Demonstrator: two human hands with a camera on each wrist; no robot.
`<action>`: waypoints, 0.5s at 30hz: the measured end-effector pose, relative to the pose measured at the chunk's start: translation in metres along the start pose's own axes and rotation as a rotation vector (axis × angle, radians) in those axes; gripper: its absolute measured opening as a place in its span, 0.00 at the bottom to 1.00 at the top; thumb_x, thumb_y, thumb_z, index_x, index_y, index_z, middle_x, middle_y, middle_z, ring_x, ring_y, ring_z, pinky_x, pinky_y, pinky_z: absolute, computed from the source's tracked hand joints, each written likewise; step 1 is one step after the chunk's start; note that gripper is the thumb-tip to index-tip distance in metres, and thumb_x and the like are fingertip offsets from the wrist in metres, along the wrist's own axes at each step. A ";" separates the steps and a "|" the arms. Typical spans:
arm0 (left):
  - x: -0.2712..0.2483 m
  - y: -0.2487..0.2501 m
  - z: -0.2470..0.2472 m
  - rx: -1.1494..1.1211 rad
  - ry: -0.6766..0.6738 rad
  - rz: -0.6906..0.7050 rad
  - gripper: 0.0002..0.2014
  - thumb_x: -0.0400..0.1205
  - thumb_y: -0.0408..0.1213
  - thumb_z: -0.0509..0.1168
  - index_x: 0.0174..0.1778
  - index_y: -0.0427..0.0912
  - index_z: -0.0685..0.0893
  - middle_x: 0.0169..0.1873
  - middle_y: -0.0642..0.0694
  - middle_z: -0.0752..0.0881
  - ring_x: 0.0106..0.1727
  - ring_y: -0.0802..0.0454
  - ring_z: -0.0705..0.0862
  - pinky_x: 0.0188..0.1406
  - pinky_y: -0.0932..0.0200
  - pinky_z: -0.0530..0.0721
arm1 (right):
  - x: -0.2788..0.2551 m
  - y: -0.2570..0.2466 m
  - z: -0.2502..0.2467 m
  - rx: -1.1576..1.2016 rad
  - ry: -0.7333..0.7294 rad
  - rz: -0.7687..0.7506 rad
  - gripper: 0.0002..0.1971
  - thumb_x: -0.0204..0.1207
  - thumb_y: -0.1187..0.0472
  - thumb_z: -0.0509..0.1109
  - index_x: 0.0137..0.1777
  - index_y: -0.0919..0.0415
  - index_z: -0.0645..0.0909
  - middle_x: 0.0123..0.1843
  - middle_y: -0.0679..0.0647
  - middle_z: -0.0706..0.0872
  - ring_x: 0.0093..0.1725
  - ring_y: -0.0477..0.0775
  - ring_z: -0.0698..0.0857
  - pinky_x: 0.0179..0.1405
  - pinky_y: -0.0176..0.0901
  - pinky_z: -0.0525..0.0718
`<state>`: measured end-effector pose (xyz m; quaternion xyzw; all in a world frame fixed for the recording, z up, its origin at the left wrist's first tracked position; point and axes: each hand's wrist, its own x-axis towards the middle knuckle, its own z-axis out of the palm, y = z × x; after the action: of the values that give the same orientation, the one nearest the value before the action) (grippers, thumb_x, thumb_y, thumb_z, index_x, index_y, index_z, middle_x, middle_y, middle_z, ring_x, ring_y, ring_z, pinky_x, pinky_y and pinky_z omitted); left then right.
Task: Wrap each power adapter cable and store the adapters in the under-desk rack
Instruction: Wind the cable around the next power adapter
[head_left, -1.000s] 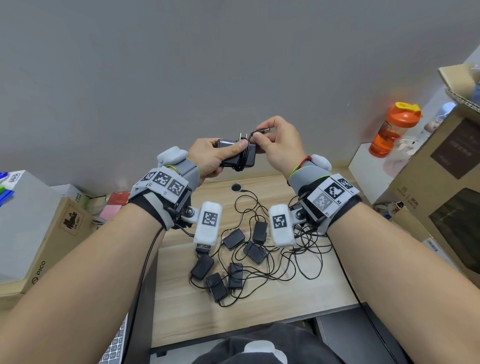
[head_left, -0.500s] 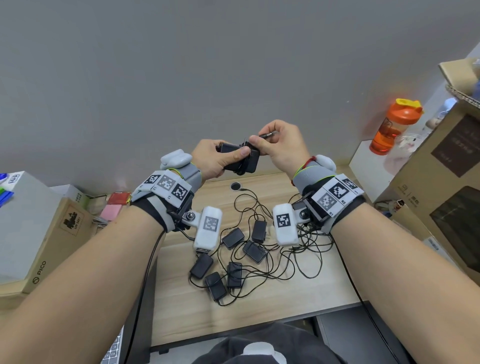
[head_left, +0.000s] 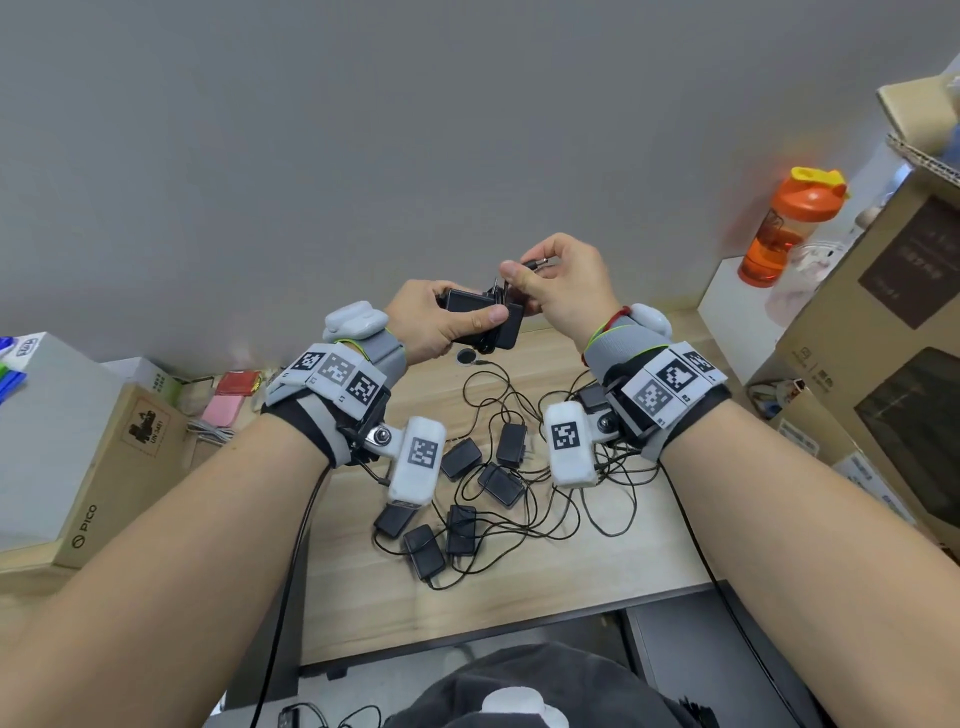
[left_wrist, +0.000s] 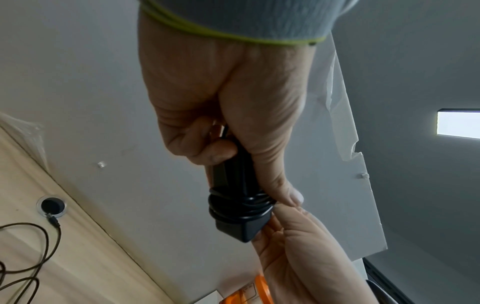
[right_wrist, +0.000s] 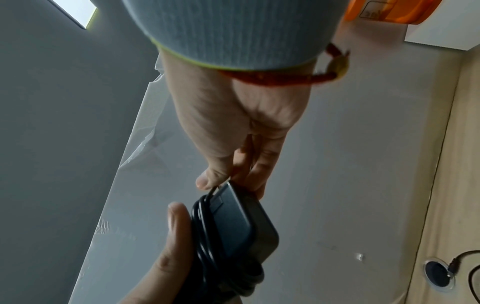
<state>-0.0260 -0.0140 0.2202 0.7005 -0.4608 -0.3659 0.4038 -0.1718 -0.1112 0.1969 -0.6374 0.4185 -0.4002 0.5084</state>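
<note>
My left hand (head_left: 441, 325) grips a black power adapter (head_left: 480, 319) in the air above the desk's far edge, thumb on its near face. Its thin black cable is wound in several turns round the body (left_wrist: 240, 207) (right_wrist: 233, 236). My right hand (head_left: 561, 291) pinches the cable's free end, and the metal barrel plug (head_left: 537, 263) sticks out between thumb and forefinger just above the adapter. Several more black adapters (head_left: 457, 499) lie on the wooden desk (head_left: 519, 597) below my wrists, their cables tangled together. The under-desk rack is not in view.
An orange shaker bottle (head_left: 789, 223) stands on a white ledge at the right, beside large cardboard boxes (head_left: 893, 364). More boxes (head_left: 78, 441) and small items sit at the left. A round cable grommet (head_left: 466, 356) lies at the desk's back edge, by the grey wall.
Both hands stayed raised with the adapter. The right hand has carried the plug end round and slightly up above the adapter, and the loose cable is taken up.
</note>
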 end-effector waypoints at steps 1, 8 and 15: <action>-0.002 0.000 0.002 -0.001 -0.020 -0.016 0.18 0.74 0.42 0.78 0.51 0.33 0.87 0.25 0.47 0.79 0.16 0.59 0.69 0.16 0.68 0.66 | -0.002 0.000 -0.003 0.004 -0.024 0.002 0.13 0.71 0.58 0.81 0.39 0.55 0.77 0.31 0.57 0.87 0.22 0.41 0.83 0.23 0.37 0.81; -0.008 -0.011 0.025 0.080 -0.139 -0.103 0.19 0.70 0.48 0.79 0.48 0.39 0.88 0.31 0.43 0.84 0.26 0.49 0.71 0.19 0.65 0.68 | -0.015 0.020 -0.031 0.144 -0.288 0.163 0.09 0.77 0.63 0.76 0.44 0.60 0.76 0.23 0.49 0.83 0.23 0.50 0.74 0.27 0.39 0.79; -0.019 -0.028 0.073 0.038 -0.184 -0.121 0.27 0.61 0.58 0.82 0.47 0.41 0.88 0.26 0.50 0.82 0.22 0.56 0.73 0.21 0.65 0.69 | -0.034 0.061 -0.050 0.174 -0.404 0.411 0.07 0.81 0.60 0.70 0.41 0.52 0.80 0.34 0.48 0.82 0.28 0.48 0.78 0.26 0.36 0.80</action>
<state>-0.0865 -0.0055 0.1683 0.6981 -0.4595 -0.4436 0.3236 -0.2376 -0.1034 0.1421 -0.5601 0.3933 -0.1886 0.7043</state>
